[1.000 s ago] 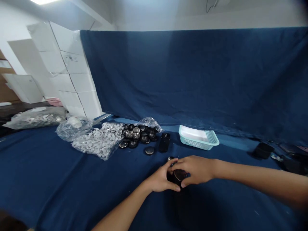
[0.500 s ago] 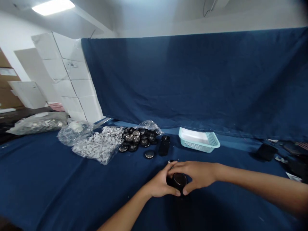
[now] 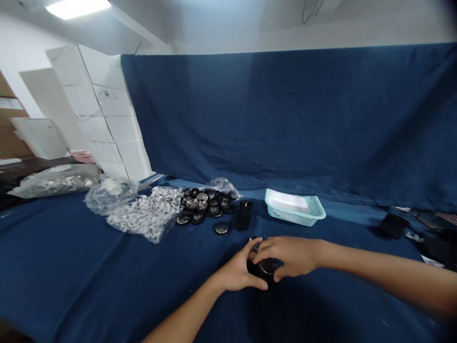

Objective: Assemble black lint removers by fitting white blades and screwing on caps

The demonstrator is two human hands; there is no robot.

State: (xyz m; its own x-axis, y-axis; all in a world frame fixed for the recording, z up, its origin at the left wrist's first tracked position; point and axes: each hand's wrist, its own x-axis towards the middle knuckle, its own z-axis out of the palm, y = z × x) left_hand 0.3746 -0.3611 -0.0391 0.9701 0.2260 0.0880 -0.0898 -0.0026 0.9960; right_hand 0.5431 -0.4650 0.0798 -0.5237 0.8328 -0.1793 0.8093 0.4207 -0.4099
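Note:
Both my hands meet over a small black round jar (image 3: 264, 269) with a shiny lid, low in the middle of the blue cloth. My left hand (image 3: 237, 272) wraps its side from the left, thumb under it. My right hand (image 3: 288, 255) covers the lid from above, fingers curled round it. Just beyond the hands a small shiny piece (image 3: 253, 239) peeks out. Farther back lie a heap of black and silver lids (image 3: 204, 202), one loose lid (image 3: 222, 228) and an upright black bottle (image 3: 244, 215).
A clear bag of small white pieces (image 3: 148, 214) and other plastic bags (image 3: 107, 190) lie at the left. A pale green basket (image 3: 294, 206) stands behind my right hand. Dark items (image 3: 392, 225) sit at the far right. White boxes (image 3: 103, 119) are stacked behind; a blue cloth (image 3: 285, 119) hangs as backdrop.
My right hand has slid a little further over the jar's lid, hiding more of it. The view shifted slightly; the hands stay in place.

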